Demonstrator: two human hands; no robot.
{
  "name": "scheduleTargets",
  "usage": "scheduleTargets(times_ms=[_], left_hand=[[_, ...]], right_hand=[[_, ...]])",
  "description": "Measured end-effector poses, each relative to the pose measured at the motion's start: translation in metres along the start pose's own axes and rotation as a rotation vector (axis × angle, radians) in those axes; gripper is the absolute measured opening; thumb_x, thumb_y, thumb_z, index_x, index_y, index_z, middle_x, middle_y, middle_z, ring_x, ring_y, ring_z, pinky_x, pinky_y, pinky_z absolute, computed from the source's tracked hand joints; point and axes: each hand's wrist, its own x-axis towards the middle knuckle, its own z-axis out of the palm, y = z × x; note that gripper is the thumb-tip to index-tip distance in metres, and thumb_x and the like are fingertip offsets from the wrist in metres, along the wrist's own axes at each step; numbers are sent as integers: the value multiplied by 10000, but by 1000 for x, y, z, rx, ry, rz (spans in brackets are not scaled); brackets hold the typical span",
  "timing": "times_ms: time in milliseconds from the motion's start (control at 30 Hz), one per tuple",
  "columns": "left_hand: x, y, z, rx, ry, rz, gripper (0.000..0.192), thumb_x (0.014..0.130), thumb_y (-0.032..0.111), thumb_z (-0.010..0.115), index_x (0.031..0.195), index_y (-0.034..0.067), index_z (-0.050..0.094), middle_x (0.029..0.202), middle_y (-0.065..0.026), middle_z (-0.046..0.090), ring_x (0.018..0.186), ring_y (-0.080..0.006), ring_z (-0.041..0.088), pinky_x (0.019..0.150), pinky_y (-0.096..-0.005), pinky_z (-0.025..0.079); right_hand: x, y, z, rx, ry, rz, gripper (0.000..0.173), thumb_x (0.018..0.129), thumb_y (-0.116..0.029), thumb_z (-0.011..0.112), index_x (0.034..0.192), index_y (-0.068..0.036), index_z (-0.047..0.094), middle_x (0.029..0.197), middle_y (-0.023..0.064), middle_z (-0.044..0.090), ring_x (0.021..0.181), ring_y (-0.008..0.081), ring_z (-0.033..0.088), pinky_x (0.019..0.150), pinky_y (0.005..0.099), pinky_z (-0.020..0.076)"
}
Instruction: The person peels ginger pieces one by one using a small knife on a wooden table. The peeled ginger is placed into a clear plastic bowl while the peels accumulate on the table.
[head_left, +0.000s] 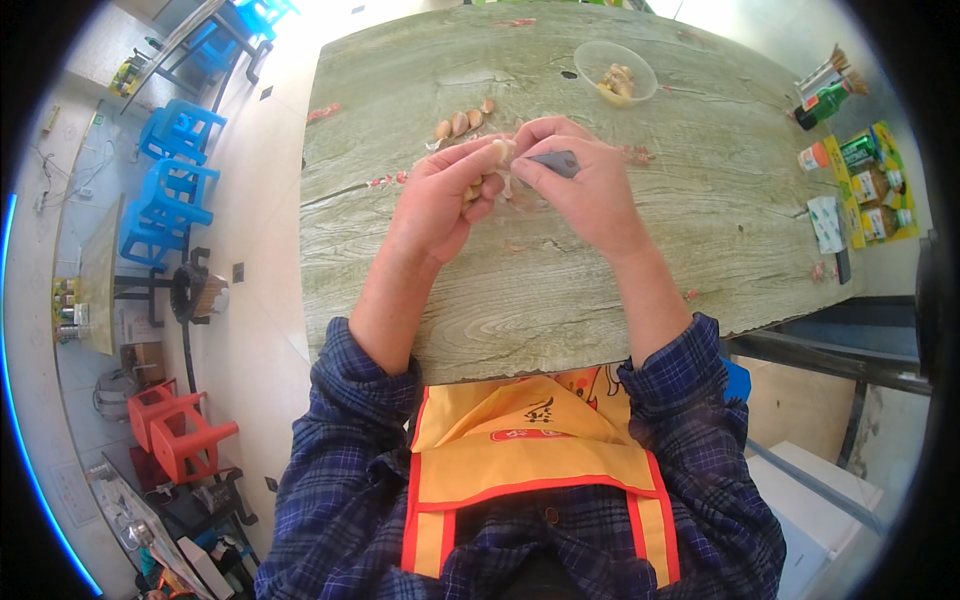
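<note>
My left hand (448, 184) pinches a pale garlic clove (501, 152) between thumb and forefinger. More cloves (472, 189) are tucked under its curled fingers. Gripped in my right hand (589, 184) is a small grey blade-like tool (556, 163), its working end hidden by the fingers close to the clove. Both hands are over the wood-patterned table (525, 307). Just beyond my left hand lie several unpeeled garlic cloves (460, 122). Thin bits of garlic skin (516, 199) are scattered under the hands. A translucent bowl (587, 64) farther back holds pale yellowish pieces (618, 79).
At the table's right side stand a green bottle (829, 101), a holder of chopsticks (819, 79), a tissue pack (826, 225) and a yellow printed display (879, 187). Blue stools (169, 202) and red stools (184, 435) are on the floor to the left.
</note>
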Motion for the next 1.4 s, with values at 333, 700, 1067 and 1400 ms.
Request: scheduleTargets(times_ms=[333, 700, 1067, 1400], left_hand=[[-7, 8, 8, 101, 3, 13, 336, 1002, 148, 582, 1262, -62, 613, 863, 41, 556, 665, -17, 430, 499, -154, 290], [-6, 5, 2, 142, 9, 30, 332, 1004, 151, 578, 1250, -67, 616, 880, 23, 586, 669, -21, 434, 500, -155, 286], [0, 2, -4, -14, -22, -8, 266, 945, 131, 657, 1141, -48, 680, 855, 12, 618, 676, -38, 493, 496, -172, 323], [-1, 3, -2, -22, -18, -32, 272, 941, 140, 672, 1152, -31, 678, 857, 20, 616, 677, -36, 497, 496, -175, 317]], right_hand=[[1, -8, -7, 19, 9, 143, 125, 863, -86, 722, 900, 32, 707, 951, 39, 705, 831, 129, 642, 744, 276, 521], [1, -9, -5, -22, -14, 133, 126, 869, -89, 716, 897, 33, 719, 988, 52, 711, 822, 127, 643, 737, 267, 518], [1, 1, -4, -88, -33, -39, 122, 857, -86, 719, 891, 32, 717, 986, 61, 711, 823, 151, 651, 751, 278, 520], [2, -5, -9, -4, -43, 73, 83, 845, -34, 721, 851, 42, 691, 983, 40, 694, 866, 127, 628, 755, 264, 505]])
